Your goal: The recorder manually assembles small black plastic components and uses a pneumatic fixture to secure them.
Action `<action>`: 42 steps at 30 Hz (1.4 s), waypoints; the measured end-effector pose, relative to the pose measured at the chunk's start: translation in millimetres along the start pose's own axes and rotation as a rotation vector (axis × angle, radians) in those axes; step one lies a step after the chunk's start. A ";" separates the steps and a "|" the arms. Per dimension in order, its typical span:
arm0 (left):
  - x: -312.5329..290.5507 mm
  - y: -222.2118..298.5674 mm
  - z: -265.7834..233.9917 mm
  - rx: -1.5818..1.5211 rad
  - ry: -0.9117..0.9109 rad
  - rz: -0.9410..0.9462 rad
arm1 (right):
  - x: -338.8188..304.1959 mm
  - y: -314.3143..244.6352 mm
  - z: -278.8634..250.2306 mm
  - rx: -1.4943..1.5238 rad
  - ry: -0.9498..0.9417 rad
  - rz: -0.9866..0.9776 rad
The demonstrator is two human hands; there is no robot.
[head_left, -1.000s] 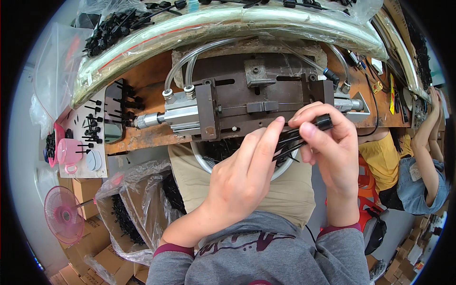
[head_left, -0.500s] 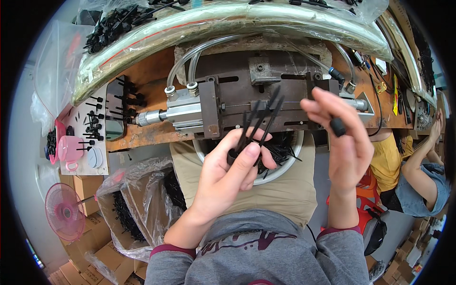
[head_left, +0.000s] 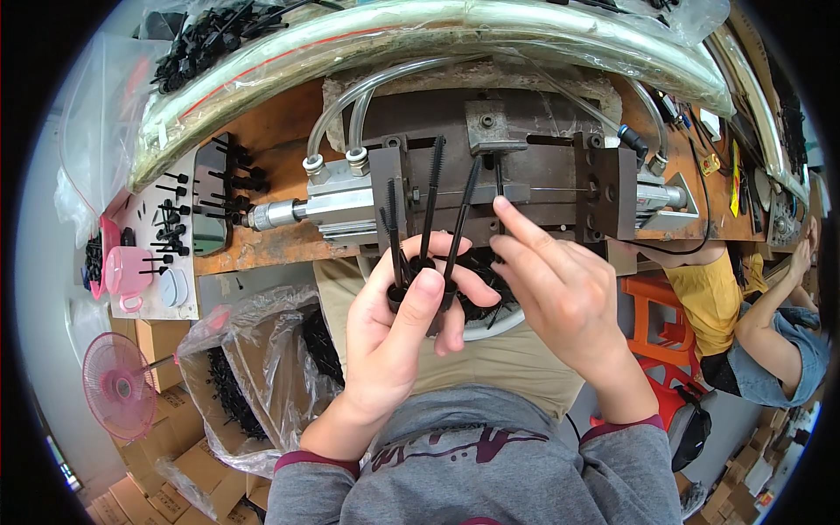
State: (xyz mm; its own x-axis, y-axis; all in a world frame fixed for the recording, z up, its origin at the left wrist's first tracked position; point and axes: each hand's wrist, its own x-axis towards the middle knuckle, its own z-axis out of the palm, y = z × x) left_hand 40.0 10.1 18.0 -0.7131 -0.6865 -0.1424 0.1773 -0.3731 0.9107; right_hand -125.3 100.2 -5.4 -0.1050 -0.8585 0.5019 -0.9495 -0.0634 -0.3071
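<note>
The left hand [head_left: 387, 328] holds several black brushes [head_left: 434, 175]. The right hand [head_left: 564, 299] holds another brush [head_left: 499, 173], pointing far over the machine [head_left: 547, 166].

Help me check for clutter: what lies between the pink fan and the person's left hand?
In the head view, an open plastic-lined box holding black pieces shows between the pink fan and the left hand.

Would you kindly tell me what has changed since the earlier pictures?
The right hand moved left, bringing a slim black wand to the brown metal fixture. The left hand shifted left too, still holding several black bristled wands. The pink mesh fan stayed put.
</note>
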 end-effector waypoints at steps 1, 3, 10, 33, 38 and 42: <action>0.2 -0.8 0.0 0.007 0.001 0.006 | 3.0 -1.3 -2.4 -0.018 -0.009 0.008; -1.1 0.4 1.1 0.016 0.022 0.017 | 4.9 -2.2 -4.0 -0.047 -0.018 0.011; -2.5 -3.7 3.1 0.045 0.068 0.073 | 6.1 -7.7 -10.1 -0.127 -0.082 0.032; -2.7 -14.3 -1.7 0.087 -0.053 0.005 | -4.3 -4.3 -23.9 0.260 0.018 0.112; -6.0 -6.1 5.1 0.081 -0.039 0.007 | -6.4 0.8 -11.9 0.028 -0.076 -0.014; -8.4 -6.0 2.0 0.111 -0.068 0.032 | 6.4 -5.7 -13.0 -0.100 -0.124 -0.030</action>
State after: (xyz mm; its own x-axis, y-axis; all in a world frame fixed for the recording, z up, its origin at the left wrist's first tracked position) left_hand 43.5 19.4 14.5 -0.7533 -0.6517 -0.0892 0.1277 -0.2779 0.9521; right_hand -124.4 101.7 10.0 -0.0452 -0.9135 0.4043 -0.9769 -0.0441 -0.2089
